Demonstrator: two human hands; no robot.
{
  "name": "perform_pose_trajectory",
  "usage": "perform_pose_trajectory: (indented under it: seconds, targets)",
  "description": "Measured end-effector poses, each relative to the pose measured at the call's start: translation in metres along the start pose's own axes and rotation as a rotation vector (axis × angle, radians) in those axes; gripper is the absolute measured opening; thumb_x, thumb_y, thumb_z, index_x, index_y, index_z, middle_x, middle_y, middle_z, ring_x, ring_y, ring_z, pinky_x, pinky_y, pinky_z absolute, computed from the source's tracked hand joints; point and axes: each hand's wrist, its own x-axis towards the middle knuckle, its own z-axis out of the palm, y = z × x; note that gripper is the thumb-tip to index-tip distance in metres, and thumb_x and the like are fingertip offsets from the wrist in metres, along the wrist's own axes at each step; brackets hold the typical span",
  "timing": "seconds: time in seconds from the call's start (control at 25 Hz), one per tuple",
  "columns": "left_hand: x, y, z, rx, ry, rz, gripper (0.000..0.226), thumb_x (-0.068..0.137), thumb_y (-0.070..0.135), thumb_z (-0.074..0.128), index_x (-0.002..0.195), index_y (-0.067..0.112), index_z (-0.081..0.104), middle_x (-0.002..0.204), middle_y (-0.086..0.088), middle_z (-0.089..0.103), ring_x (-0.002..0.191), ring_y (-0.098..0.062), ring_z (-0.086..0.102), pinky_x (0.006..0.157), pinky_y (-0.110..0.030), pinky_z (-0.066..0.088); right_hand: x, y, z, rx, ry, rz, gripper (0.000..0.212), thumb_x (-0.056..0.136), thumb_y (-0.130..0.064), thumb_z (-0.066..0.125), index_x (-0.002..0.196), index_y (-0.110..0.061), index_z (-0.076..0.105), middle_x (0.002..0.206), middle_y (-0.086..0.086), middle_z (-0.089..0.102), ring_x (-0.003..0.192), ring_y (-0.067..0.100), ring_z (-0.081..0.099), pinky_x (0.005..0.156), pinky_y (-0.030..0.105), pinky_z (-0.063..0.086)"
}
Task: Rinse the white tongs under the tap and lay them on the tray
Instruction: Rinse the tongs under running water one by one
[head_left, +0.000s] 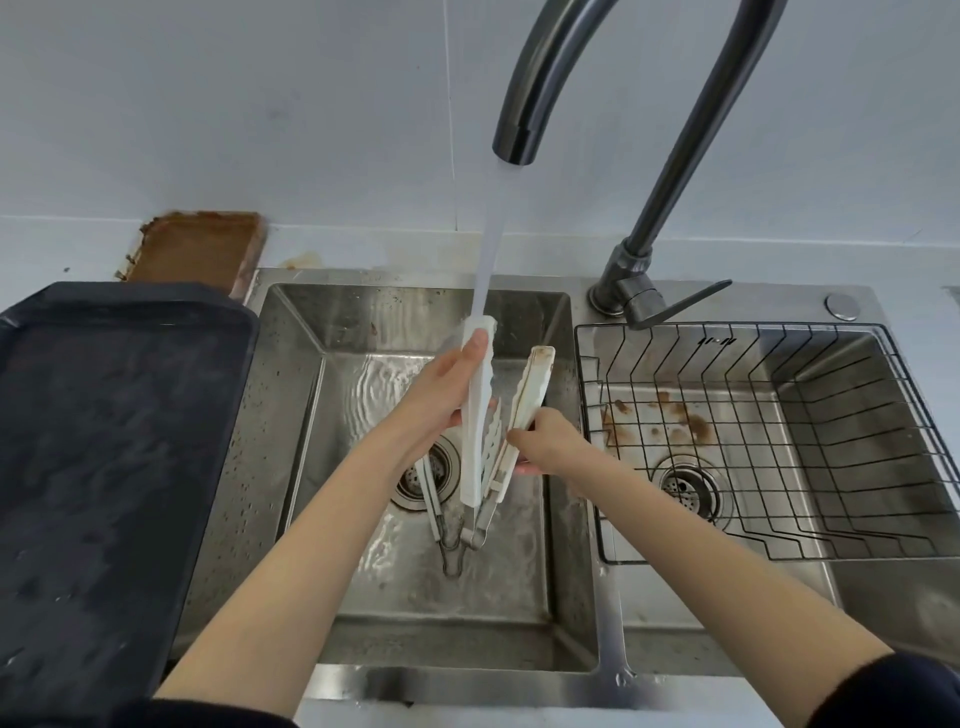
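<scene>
Rinsing in progress: white plastic tongs with scalloped edges and a metal hinge end (480, 410) are held over the left stainless-steel sink basin (306, 415), splayed in a V. Hinge points down and toward the person, near the round drain strainer (431, 470); the two tips point up and away.

Left hand (441, 395) grasps the left tong arm, thumb laid along its upper part close to the tip. Right hand (545, 441) pinches the right arm lower down, at about mid-length, fingers closed on it. Both hands are closed on the tongs; neither is free.

Water stream (488, 260) from the dark curved metal tap (524, 104) lands on the tip of the left arm only. The right arm's tip stands just to the right of the stream, apart from it, and shows brownish staining.

Key relation: long axis of the tongs runs near-to-far, tips away from the body. The dark rectangular tray (104, 415) sits on the counter to the left of the basin, well apart from the tongs. Left hand is the nearer to it.

Judgement: the stained right tip likely needs shifting left into the stream first. Transfer would then be a leftward carry over the basin edge; the wet plastic may slip.
</scene>
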Motion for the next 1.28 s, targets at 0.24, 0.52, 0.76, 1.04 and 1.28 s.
perform_pose_trajectory:
  seconds: [0.24, 0.52, 0.76, 1.04, 1.28]
  targets:
    - [0.012, -0.003, -0.002, -0.069, 0.113, -0.048, 0.036, 0.096, 0.044, 0.034, 0.111, 0.019, 0.053, 0.069, 0.004, 0.053, 0.062, -0.011, 0.052, 0.066, -0.026, 0.045, -0.002, 0.004, 0.005, 0.036, -0.008, 0.051, 0.031, 0.093, -0.01, 0.044, 0.121, 0.0, 0.05, 0.124, 0.022, 0.06, 0.109, 0.031, 0.063, 0.08, 0.031, 0.056]
    - [0.006, -0.04, -0.031, -0.169, 0.398, -0.302, 0.025, 0.1, 0.014, 0.025, 0.122, 0.008, 0.037, 0.098, -0.009, 0.058, 0.08, -0.016, 0.056, 0.076, -0.031, 0.046, -0.01, 0.008, 0.021, -0.288, 0.101, -0.178, 0.031, 0.092, -0.017, 0.046, 0.121, -0.005, 0.041, 0.077, 0.002, 0.05, 0.082, 0.024, 0.061, 0.067, 0.032, 0.048]
    - [0.008, -0.04, -0.023, 0.455, 0.389, -0.107, 0.054, 0.098, 0.012, 0.035, 0.147, 0.003, 0.015, 0.156, -0.016, 0.016, 0.144, -0.028, 0.016, 0.116, -0.037, 0.016, -0.015, -0.007, 0.037, -0.192, 0.088, -0.285, 0.037, 0.093, -0.014, 0.05, 0.128, -0.005, 0.042, 0.087, 0.0, 0.059, 0.055, 0.009, 0.059, 0.044, 0.009, 0.046]
    - [0.027, -0.028, -0.003, -0.236, 0.209, -0.291, 0.033, 0.094, 0.001, 0.041, 0.124, -0.007, 0.049, 0.083, -0.009, 0.059, 0.071, -0.015, 0.054, 0.062, -0.024, 0.045, -0.009, -0.021, 0.038, -0.025, 0.085, -0.209, 0.029, 0.094, -0.01, 0.044, 0.12, 0.0, 0.048, 0.083, 0.008, 0.063, 0.052, 0.01, 0.055, 0.05, 0.02, 0.052]
    - [0.031, -0.027, -0.005, -0.354, 0.171, -0.297, 0.036, 0.093, -0.003, 0.039, 0.128, 0.0, 0.048, 0.079, -0.006, 0.057, 0.067, -0.012, 0.054, 0.052, -0.018, 0.05, -0.009, -0.023, 0.028, 0.185, 0.037, -0.181, 0.033, 0.094, -0.002, 0.042, 0.126, 0.0, 0.05, 0.084, 0.005, 0.059, 0.058, 0.009, 0.057, 0.049, 0.014, 0.051]
